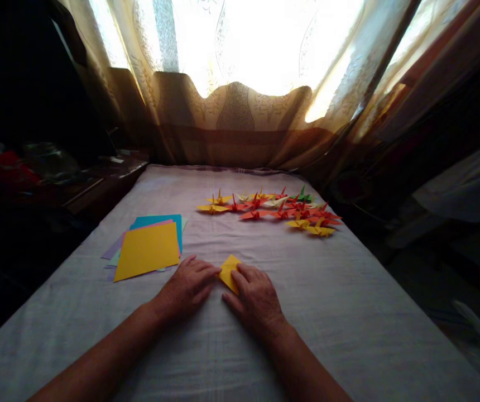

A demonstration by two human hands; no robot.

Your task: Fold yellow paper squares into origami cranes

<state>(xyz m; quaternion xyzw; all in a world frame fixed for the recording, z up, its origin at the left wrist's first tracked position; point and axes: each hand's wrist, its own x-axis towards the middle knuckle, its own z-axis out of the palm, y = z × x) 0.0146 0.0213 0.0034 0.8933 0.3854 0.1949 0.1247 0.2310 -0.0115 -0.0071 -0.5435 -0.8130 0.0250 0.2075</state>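
Note:
A small folded piece of yellow paper (228,271), roughly diamond-shaped, lies on the cloth-covered surface between my hands. My right hand (259,296) holds it down from the right; its fingers cover the right side, and the thumb reaches toward the lower corner. From the other side, my left hand (192,282) lies low with fingers extended, the index fingertip at the paper's left corner. A stack of square paper sheets is just beyond my left hand, with a yellow sheet (148,251) on top and a blue sheet (168,220) showing behind it.
Several folded paper cranes (279,211) in red, orange, yellow, white and green stand at the far right of the pale tablecloth (206,346). Behind the table hangs a patterned curtain (240,123), lit from outside. Dark clutter with a red item (5,170) lies at the left.

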